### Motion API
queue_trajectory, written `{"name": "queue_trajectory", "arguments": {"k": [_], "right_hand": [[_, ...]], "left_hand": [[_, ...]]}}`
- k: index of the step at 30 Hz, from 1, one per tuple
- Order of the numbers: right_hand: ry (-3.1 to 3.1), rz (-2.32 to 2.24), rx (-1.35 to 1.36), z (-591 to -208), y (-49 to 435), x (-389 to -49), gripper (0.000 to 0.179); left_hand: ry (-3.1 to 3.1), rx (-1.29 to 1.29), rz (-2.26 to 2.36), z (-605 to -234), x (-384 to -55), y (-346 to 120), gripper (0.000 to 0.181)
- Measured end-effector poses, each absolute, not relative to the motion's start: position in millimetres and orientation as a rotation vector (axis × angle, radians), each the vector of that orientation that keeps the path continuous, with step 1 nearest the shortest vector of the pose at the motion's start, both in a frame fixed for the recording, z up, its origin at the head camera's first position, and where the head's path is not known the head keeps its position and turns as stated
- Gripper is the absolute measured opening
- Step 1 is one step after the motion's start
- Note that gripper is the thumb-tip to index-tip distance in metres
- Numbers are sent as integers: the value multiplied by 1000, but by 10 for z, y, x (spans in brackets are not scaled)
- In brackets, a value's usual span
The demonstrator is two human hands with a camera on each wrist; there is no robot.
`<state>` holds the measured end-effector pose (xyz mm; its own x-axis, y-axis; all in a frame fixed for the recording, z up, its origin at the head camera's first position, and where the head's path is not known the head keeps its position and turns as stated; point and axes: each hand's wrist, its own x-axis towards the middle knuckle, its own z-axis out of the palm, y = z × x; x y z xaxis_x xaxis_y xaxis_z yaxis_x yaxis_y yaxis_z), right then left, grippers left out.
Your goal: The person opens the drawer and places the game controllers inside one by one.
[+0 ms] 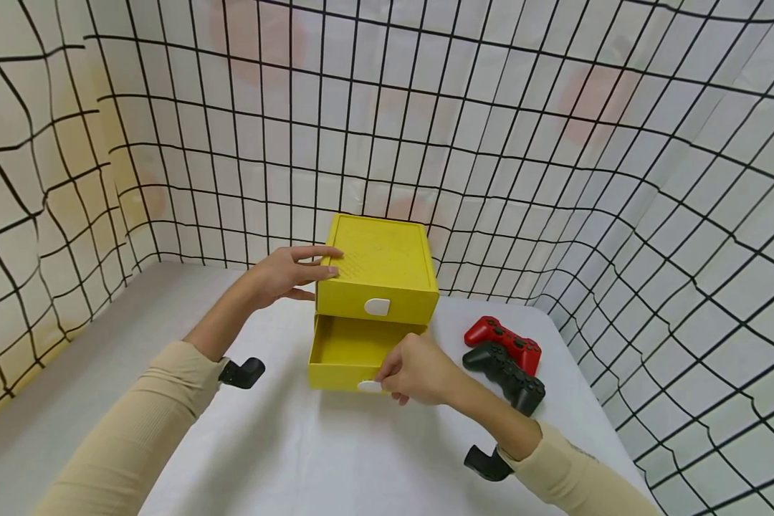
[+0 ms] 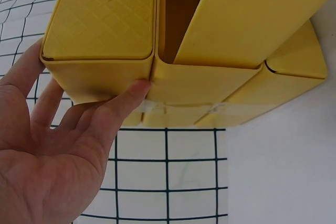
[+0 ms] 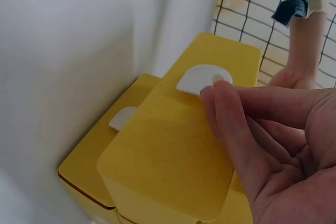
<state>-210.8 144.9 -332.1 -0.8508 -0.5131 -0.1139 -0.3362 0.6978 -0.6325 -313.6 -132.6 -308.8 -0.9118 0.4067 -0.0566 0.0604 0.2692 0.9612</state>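
The drawer sits partway out of the cabinet, at twelve o'clock from me. A hard tug could tip the cabinet if my left hand braces too lightly, or the tab could slip from my grip. My right hand pinches that tab, forearm slanting from five o'clock; my left, fingers extended, touches the cabinet's nine-o'clock side. Two gamepads lie at four o'clock.

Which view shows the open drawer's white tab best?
Right wrist: the white tab appears large and close. The head view shows it small, partly covered by the right hand; the left wrist view doesn't show it.
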Motion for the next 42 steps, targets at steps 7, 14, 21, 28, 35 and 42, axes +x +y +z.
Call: {"name": "queue_trajectory", "arguments": {"k": [7,14,21,28,35,42], "right_hand": [[2602,-860,-698,-3304,1455,-2020,7],[2559,-855,-721,-3313,1475,-2013,8],[2518,-810,-733,-3257,1487,-2007,9],[2480,-794,-706,-3230,1488,-1980,15],[2449,-792,-645,-3221,1493,-1985,15],[2407,-827,-574,-3164,1519,-2010,26]], "left_hand": [[2245,409,1699,-3101,-3135,-1333,52],[2233,393,1699,-3126,-3131,-1343,55],[2232,406,1703,-3135,-3133,-1351,56],[2239,410,1690,-3144,-3134,-1351,56],[2230,437,1689,-3147,-3145,-1339,57],[2237,442,1692,-3112,-3151,-1331,55]]}}
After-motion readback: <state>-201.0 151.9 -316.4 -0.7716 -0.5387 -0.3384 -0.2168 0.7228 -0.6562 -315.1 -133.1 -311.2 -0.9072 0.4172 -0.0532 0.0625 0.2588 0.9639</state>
